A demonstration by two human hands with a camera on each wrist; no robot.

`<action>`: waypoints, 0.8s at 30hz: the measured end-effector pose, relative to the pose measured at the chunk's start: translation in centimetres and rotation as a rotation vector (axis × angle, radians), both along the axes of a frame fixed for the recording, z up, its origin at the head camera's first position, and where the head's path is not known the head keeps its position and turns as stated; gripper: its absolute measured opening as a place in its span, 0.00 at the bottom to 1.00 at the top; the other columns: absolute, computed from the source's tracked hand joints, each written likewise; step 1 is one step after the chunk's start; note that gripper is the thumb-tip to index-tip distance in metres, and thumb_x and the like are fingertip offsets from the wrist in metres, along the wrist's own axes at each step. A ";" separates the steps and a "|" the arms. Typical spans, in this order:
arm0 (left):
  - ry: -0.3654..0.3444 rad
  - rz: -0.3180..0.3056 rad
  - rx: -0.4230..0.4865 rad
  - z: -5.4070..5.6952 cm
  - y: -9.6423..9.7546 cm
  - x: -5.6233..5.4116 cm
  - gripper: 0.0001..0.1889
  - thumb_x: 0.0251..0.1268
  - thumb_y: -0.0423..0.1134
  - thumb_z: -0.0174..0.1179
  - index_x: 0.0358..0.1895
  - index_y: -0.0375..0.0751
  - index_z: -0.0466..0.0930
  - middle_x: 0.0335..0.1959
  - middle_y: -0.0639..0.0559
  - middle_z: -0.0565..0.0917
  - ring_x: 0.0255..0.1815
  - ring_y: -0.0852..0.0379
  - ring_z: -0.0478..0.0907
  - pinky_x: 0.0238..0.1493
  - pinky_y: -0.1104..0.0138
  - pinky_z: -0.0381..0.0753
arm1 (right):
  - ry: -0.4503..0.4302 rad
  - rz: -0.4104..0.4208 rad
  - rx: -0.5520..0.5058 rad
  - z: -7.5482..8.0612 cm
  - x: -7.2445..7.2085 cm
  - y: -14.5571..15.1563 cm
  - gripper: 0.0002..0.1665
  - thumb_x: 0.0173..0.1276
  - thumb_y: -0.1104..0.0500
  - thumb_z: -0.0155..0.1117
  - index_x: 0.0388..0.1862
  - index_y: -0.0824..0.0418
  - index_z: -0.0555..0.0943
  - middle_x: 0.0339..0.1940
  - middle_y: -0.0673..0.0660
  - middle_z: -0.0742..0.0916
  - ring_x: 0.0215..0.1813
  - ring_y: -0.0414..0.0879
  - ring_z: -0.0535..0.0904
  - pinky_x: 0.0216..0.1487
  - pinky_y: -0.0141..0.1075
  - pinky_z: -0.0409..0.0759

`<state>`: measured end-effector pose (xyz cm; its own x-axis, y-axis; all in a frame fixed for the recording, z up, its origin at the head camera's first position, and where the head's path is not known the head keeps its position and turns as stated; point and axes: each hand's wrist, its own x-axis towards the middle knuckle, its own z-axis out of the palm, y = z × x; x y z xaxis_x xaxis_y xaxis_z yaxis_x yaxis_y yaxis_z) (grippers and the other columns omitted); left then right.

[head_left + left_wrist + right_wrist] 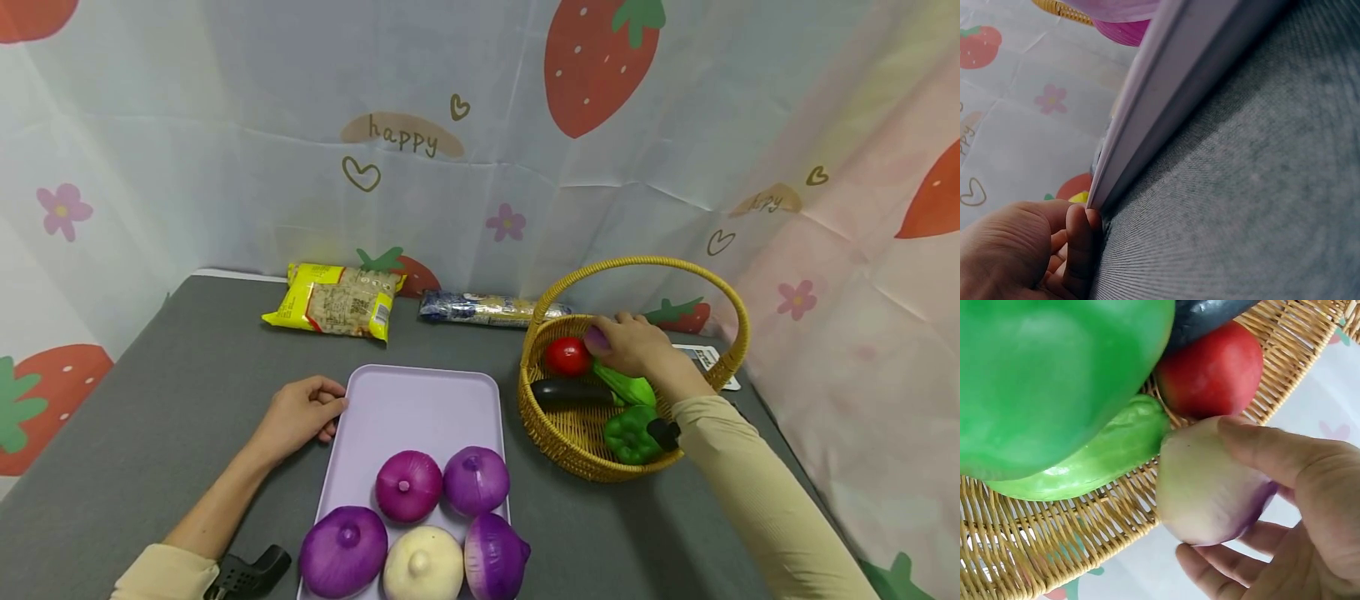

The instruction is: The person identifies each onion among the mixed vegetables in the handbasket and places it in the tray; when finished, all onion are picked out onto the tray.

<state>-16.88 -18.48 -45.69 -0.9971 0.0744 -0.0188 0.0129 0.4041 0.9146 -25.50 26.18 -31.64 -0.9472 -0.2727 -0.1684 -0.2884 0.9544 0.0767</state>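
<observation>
Over the far right of a wicker basket (570, 454), my right hand (637, 346) grips a pale onion with a purple end (1204, 481), thumb on top and fingers below. Close beside that onion lie a red tomato (567, 357) and a long light green vegetable (626, 385). A dark eggplant (573, 393) and a green bell pepper (632, 435) are also in the basket. My left hand (298, 414) pinches the left rim of the lilac tray (420, 408). On the tray's near half sit several purple onions (408, 486) and one cream-white onion (423, 565).
A yellow packet (333, 300) and a long shiny blue-and-gold packet (487, 308) lie along the back of the grey table (187, 375). The basket's tall handle (637, 262) arches above my right hand. Behind the basket, a white flat item (708, 358) is partly hidden. A printed curtain encloses the back.
</observation>
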 end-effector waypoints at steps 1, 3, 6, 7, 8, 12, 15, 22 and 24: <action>-0.003 0.002 -0.001 0.0 0.0 0.0 0.14 0.67 0.36 0.59 0.49 0.27 0.78 0.28 0.46 0.84 0.19 0.62 0.78 0.22 0.68 0.85 | 0.009 0.002 -0.004 0.0 0.0 0.0 0.31 0.75 0.45 0.50 0.71 0.58 0.67 0.62 0.70 0.76 0.61 0.69 0.72 0.57 0.61 0.77; -0.006 0.002 -0.002 0.0 0.0 0.1 0.14 0.67 0.36 0.59 0.49 0.28 0.78 0.28 0.47 0.84 0.19 0.62 0.79 0.22 0.68 0.85 | 0.037 0.010 -0.013 0.0 0.1 0.1 0.30 0.74 0.45 0.51 0.69 0.58 0.69 0.61 0.69 0.77 0.60 0.68 0.73 0.56 0.59 0.77; -0.006 -0.002 -0.001 0.1 0.0 0.1 0.15 0.67 0.36 0.59 0.50 0.27 0.78 0.29 0.46 0.84 0.19 0.62 0.78 0.22 0.69 0.85 | 0.098 0.033 -0.040 0.2 0.5 0.0 0.30 0.72 0.44 0.53 0.66 0.59 0.71 0.58 0.67 0.80 0.56 0.67 0.75 0.52 0.57 0.78; -0.013 -0.002 0.001 0.1 0.0 0.1 0.15 0.67 0.36 0.60 0.50 0.28 0.78 0.29 0.45 0.84 0.19 0.62 0.78 0.23 0.69 0.85 | 0.123 0.046 -0.048 0.3 0.7 0.0 0.30 0.72 0.44 0.54 0.65 0.60 0.72 0.57 0.67 0.81 0.55 0.67 0.75 0.51 0.56 0.78; -0.009 -0.004 0.001 0.2 0.0 0.1 0.15 0.67 0.37 0.60 0.50 0.27 0.78 0.29 0.45 0.84 0.19 0.62 0.78 0.23 0.69 0.85 | 0.148 0.060 -0.057 0.3 0.9 -0.1 0.30 0.71 0.44 0.55 0.65 0.60 0.72 0.56 0.67 0.82 0.54 0.67 0.75 0.50 0.56 0.78; -0.007 -0.007 0.002 0.2 0.0 0.0 0.16 0.67 0.37 0.60 0.51 0.27 0.77 0.30 0.44 0.84 0.19 0.63 0.78 0.23 0.69 0.84 | 0.230 0.121 -0.087 0.7 2.0 -0.3 0.33 0.66 0.47 0.61 0.67 0.57 0.72 0.55 0.67 0.82 0.55 0.67 0.75 0.51 0.56 0.78; -0.010 -0.006 0.002 0.3 0.0 0.0 0.16 0.67 0.36 0.60 0.50 0.27 0.77 0.29 0.44 0.84 0.19 0.63 0.78 0.23 0.69 0.85 | 0.280 0.167 -0.110 0.8 3.0 -0.6 0.36 0.60 0.50 0.65 0.69 0.55 0.72 0.54 0.67 0.80 0.54 0.65 0.75 0.52 0.56 0.78; -0.011 -0.003 -0.008 0.2 0.0 0.0 0.15 0.67 0.37 0.59 0.50 0.27 0.78 0.29 0.44 0.84 0.19 0.63 0.78 0.23 0.69 0.84 | 0.369 0.309 -0.155 0.5 5.4 -2.4 0.36 0.53 0.50 0.67 0.64 0.53 0.76 0.50 0.68 0.77 0.46 0.59 0.76 0.45 0.51 0.80; -0.012 -0.005 -0.010 0.2 -0.1 0.0 0.16 0.67 0.37 0.59 0.50 0.27 0.78 0.29 0.45 0.84 0.19 0.63 0.78 0.23 0.69 0.85 | 0.379 0.342 -0.171 0.5 5.9 -3.0 0.36 0.52 0.50 0.68 0.62 0.54 0.77 0.51 0.67 0.78 0.48 0.59 0.76 0.47 0.51 0.80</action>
<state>-16.88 -18.54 -45.48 -0.9964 0.0787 -0.0317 0.0036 0.4128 0.9108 -19.60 23.15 -31.13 -0.7851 -0.5700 0.2424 -0.5674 0.8187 0.0876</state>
